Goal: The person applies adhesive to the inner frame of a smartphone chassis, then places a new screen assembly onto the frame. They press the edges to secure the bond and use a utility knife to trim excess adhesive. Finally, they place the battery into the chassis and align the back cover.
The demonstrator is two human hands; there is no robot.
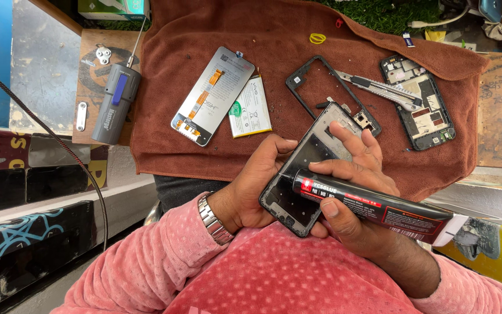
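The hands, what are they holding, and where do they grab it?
The left hand grips the phone frame by its lower left edge. The right hand wraps the middle of the black glue tube, nozzle on the frame.

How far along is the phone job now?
Done: phone stripped, with the silver screen panel, white battery and black circuit-board body on the brown towel. In hand: left hand holds the black phone frame; right hand applies the black glue tube. Left: parts unassembled.
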